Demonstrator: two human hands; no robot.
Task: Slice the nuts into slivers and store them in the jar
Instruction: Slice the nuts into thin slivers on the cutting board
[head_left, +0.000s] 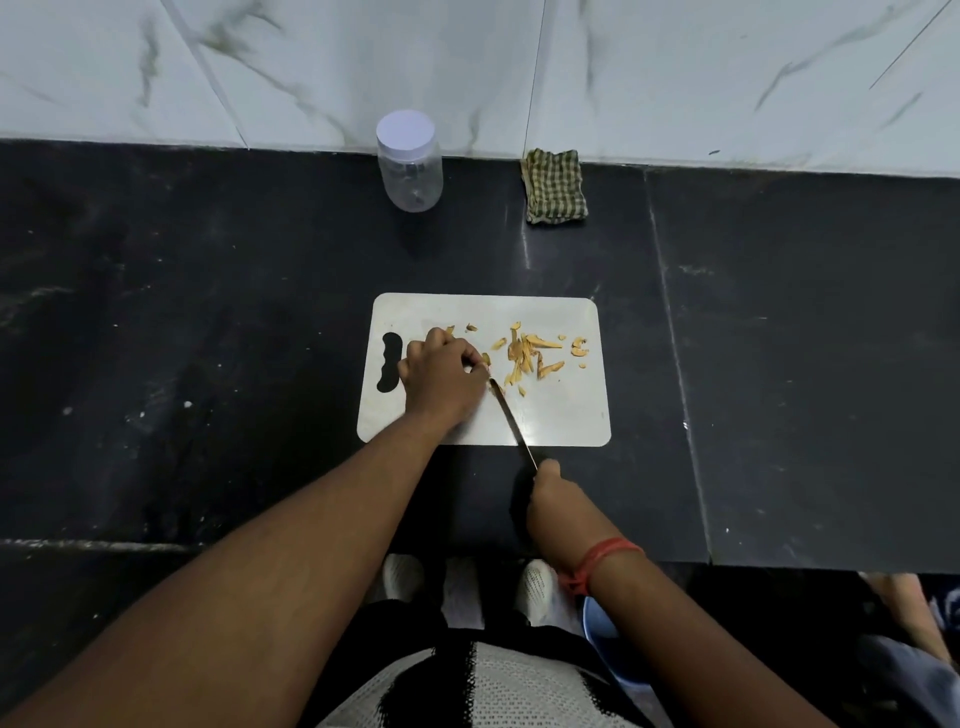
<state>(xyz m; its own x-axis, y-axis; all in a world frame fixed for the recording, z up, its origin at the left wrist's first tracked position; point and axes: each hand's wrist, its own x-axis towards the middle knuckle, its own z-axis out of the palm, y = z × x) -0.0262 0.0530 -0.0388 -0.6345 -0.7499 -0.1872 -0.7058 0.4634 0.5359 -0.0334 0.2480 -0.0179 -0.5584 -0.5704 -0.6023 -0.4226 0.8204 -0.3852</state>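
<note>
Fingers of left hand (441, 371) pinch nut (485, 359); right hand (550, 491) grips knife (511, 423).

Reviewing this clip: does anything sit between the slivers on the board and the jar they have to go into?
On the counter, nothing visible: bare dark worktop separates the cutting board with the slivers from the jar. The folded cloth lies off to the right. The jar's lid is still on.

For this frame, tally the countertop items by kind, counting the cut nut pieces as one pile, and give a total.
Jar, lid on: 1
Checked cloth: 1
Cutting board: 1
Knife, gripped by the right hand: 1
Pile of nut slivers: 1
Total: 5
The left hand pinches something at the blade's tip, probably a nut; too hidden to count.
</note>
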